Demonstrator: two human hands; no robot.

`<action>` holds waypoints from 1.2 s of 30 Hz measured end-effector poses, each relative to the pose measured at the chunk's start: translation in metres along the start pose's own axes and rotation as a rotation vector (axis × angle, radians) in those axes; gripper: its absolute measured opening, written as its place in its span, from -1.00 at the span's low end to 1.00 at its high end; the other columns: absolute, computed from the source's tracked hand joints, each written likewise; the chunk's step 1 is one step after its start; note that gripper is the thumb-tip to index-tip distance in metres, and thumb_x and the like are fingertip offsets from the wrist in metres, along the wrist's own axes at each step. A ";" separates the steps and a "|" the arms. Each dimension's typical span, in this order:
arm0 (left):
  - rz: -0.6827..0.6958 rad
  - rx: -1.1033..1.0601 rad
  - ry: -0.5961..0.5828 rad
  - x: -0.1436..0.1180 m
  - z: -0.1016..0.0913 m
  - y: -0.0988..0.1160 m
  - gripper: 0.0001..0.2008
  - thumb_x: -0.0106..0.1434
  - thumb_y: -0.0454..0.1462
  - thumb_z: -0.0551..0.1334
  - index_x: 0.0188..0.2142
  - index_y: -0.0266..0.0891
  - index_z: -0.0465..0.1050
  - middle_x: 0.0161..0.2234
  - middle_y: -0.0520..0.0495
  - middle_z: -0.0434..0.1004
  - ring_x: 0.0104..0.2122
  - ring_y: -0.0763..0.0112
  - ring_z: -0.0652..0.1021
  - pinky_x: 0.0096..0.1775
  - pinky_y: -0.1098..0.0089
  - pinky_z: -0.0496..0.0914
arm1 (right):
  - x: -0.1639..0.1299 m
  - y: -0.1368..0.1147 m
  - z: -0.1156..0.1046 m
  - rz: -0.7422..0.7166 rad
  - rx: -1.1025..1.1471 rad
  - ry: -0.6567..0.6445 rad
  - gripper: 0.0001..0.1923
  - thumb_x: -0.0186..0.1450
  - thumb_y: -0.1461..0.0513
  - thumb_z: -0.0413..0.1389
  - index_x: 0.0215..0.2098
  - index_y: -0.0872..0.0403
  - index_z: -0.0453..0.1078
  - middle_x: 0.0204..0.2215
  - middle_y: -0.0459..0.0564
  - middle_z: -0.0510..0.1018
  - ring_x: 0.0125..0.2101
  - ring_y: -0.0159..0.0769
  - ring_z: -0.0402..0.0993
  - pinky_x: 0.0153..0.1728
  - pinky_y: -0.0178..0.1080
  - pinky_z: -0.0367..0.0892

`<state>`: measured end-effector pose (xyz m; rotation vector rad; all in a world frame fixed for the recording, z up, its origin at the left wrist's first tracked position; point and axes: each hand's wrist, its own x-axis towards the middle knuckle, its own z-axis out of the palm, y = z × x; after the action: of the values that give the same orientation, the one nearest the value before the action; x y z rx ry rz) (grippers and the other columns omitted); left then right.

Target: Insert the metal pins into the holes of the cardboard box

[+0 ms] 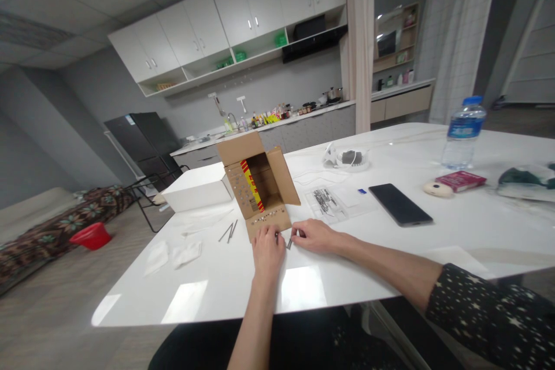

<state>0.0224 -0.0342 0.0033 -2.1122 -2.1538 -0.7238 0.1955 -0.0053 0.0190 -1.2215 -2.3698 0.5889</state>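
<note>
Near the table's (208,295) front edge, my left hand (266,251) and right hand (314,235) pinched a small nail (289,243) between their fingertips, just before the open box (260,188). Beyond lay loose nails (229,232), a phone (399,204), a bottle (463,133).

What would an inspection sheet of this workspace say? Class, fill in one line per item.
Surface: white table, glossy, reflecting ceiling lights.
Job's things: open cardboard box lying on its side, small studs along its flaps; small dark metal piece between both hands.
Clutter: loose nails, clear bag, phone, water bottle, red pack, white box, tissues.
Grips: left hand and right hand rest at the box's front flap, fingers pinched.
Cables: white cable coiled.
Surroundings: kitchen cabinets, fridge.
</note>
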 end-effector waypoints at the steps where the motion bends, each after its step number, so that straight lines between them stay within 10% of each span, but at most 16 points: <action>1: -0.001 0.004 -0.001 0.000 0.000 0.000 -0.78 0.27 -0.31 0.06 -0.19 -0.22 0.45 -0.12 -0.15 0.49 -0.01 0.17 0.43 0.02 0.17 0.26 | 0.000 0.000 0.000 -0.001 0.000 0.000 -0.75 0.27 0.15 0.04 -0.22 0.02 0.53 -0.43 -0.08 0.58 -0.42 -0.32 0.42 -0.39 -0.33 0.13; 9: -0.019 -0.006 0.066 0.000 -0.001 0.002 -0.78 0.25 -0.30 0.07 -0.19 -0.20 0.46 -0.07 -0.18 0.46 0.00 0.16 0.44 0.03 0.14 0.28 | 0.000 0.000 -0.001 -0.005 -0.006 -0.008 -0.75 0.27 0.14 0.04 -0.21 0.01 0.52 -0.43 -0.08 0.58 -0.43 -0.33 0.42 -0.40 -0.33 0.13; 17: -0.052 -0.018 0.152 0.002 0.009 -0.003 -0.45 0.24 -0.28 0.10 0.23 -0.28 0.18 0.32 -0.27 0.09 0.30 0.08 0.15 0.23 0.06 0.13 | -0.001 -0.002 -0.001 0.004 -0.002 -0.010 -0.75 0.27 0.15 0.04 -0.20 0.01 0.53 -0.42 -0.08 0.58 -0.42 -0.33 0.42 -0.40 -0.33 0.12; 36: -0.081 0.009 0.205 0.012 -0.004 -0.005 -0.61 0.24 -0.33 0.07 0.06 -0.25 0.33 0.08 -0.28 0.36 0.09 0.13 0.39 0.08 0.11 0.26 | 0.000 -0.001 -0.002 -0.004 -0.008 -0.004 -0.74 0.27 0.13 0.05 -0.21 0.01 0.54 -0.40 -0.08 0.60 -0.39 -0.30 0.47 -0.40 -0.33 0.14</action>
<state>0.0153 -0.0244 0.0095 -1.8628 -2.1378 -0.8930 0.1958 -0.0056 0.0211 -1.2203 -2.3796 0.5825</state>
